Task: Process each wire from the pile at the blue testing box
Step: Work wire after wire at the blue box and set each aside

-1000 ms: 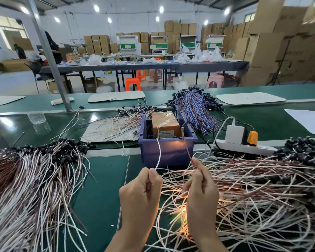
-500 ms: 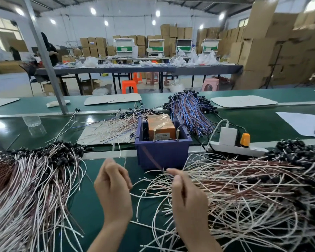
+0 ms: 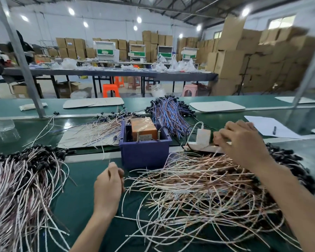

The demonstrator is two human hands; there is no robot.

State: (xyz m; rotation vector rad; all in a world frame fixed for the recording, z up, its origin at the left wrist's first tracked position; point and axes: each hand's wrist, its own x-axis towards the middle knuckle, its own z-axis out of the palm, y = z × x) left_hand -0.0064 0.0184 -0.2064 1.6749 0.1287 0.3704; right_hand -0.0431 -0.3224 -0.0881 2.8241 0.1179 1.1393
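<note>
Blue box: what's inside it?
Blue box holds an orange taped block with a label; two metal posts stand in front of it. The front wall hides the floor and the block's base.

Blue testing box (image 3: 144, 155) upright; tangled wire pile (image 3: 198, 188) beside, seemingly touching.

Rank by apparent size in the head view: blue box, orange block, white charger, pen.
1. blue box
2. orange block, lower part hidden inside the box
3. charger
4. pen, clearly smallest
</note>
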